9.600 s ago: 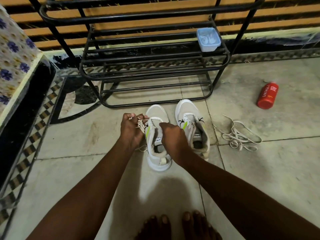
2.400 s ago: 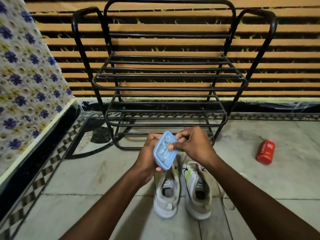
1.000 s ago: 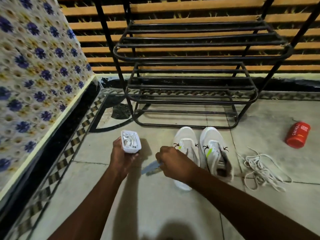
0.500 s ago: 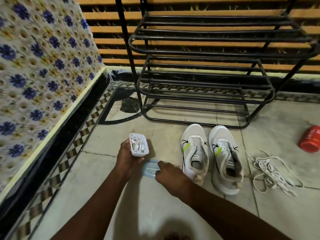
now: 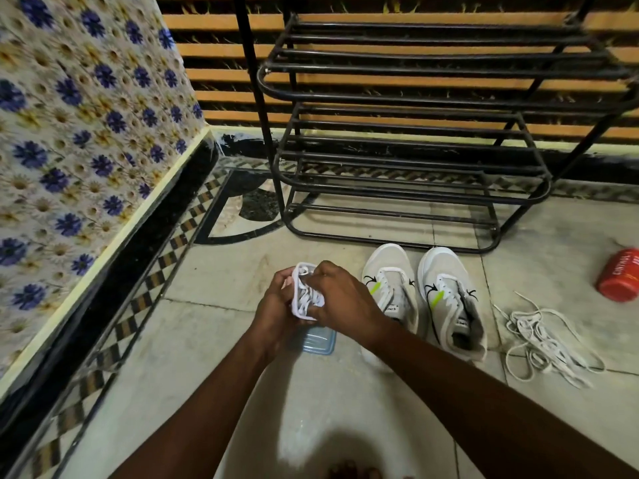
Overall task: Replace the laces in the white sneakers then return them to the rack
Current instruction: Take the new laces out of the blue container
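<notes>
Two white sneakers, the left one [image 5: 390,288] and the right one [image 5: 449,299], stand unlaced on the floor in front of the black metal rack [image 5: 408,140]. My left hand [image 5: 276,305] holds a small white box [image 5: 298,281] tilted up, with white laces [image 5: 309,295] bunched inside it. My right hand [image 5: 342,299] has its fingers on those laces at the box's opening. The box's blue lid [image 5: 320,340] lies on the floor just under my hands. A loose heap of old laces [image 5: 546,340] lies to the right of the sneakers.
A red can [image 5: 620,274] lies on the floor at the far right. A flower-patterned wall [image 5: 69,150] with a black skirting runs along the left. The rack's shelves hold nothing. My toes [image 5: 352,473] show at the bottom edge.
My right hand has left the blue lid on the floor and come up to the laces in the box. My left hand has tilted the box toward it.
</notes>
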The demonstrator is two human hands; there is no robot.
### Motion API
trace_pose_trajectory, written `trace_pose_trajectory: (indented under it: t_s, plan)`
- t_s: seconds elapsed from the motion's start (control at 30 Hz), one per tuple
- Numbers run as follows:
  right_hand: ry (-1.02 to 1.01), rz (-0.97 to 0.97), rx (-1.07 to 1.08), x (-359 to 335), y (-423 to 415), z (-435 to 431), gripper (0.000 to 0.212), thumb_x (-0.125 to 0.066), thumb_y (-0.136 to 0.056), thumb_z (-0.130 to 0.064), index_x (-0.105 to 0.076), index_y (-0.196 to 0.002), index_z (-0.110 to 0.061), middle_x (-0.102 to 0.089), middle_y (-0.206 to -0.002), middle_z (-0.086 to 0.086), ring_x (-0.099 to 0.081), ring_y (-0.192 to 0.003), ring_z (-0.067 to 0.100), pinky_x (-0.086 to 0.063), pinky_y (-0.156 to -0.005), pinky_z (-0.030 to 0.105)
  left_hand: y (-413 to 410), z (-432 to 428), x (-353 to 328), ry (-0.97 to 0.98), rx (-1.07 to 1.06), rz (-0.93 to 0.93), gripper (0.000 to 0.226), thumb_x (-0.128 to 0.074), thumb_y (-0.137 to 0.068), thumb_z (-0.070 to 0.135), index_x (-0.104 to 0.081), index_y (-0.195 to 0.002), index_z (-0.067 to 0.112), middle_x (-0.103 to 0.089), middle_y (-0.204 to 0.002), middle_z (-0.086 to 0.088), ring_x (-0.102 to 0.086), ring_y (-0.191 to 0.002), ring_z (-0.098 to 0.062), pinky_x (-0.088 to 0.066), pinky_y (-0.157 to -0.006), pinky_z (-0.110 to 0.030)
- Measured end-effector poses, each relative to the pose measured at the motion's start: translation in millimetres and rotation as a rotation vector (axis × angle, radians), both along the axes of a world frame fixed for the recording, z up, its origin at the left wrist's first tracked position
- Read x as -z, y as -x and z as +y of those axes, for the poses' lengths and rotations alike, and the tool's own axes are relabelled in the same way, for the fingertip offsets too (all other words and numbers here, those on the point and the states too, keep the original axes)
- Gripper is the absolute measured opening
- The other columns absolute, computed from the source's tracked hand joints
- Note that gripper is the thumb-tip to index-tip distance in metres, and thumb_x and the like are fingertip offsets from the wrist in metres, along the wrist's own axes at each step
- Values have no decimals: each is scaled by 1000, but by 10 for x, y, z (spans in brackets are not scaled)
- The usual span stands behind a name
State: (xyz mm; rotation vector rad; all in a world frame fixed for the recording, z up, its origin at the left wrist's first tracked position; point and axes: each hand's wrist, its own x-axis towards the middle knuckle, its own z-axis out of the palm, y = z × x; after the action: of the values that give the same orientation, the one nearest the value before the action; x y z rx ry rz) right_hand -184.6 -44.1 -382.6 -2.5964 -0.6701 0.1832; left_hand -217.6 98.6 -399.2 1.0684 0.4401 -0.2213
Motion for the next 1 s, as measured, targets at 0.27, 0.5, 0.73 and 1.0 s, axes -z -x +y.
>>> trace_pose_trajectory:
  t_s: [0.27, 0.5, 0.73, 1.0]
  plan:
    - [-116, 36, 126, -26, -122, -31, 30, -67, -81, -26, -74, -109, -18, -62, -97, 9, -63, -88, 31, -49, -74, 34, -69, -51, 16, -76, 16, 60, 29, -46, -110, 28, -53, -137, 19, -75, -108, -12, -74, -89, -29, -59, -81, -50]
    - [-262, 57, 335, -10, -370, 6, 5, -72, -75, -18, -74, -78, -14, -68, -74, 5, -59, -71, 22, -44, -64, 32, -81, 104, 45, -102, -114, 122, 37, -55, -106, 27, -50, -142, 19, -64, -131, -18, -68, -111, -40, -55, -95, -57]
    - [-214, 215, 432, 136, -637, 127, 7, -63, -85, -10, -70, -87, -13, -67, -99, 17, -59, -100, 32, -48, -78, 30, 36, 221, -4, -25, -188, 168, 40, -51, -107, 28, -45, -145, 18, -58, -127, -16, -63, -97, -33, -53, -78, -44]
    - [-286, 239, 416, 208, -598, -5, 44, -66, -80, -2, -69, -122, -12, -68, -122, 11, -62, -116, 25, -51, -100, 36, 19, 202, -56, -32, -183, 143, 29, -51, -107, 30, -56, -132, 15, -68, -111, -15, -71, -82, -26, -57, -65, -38]
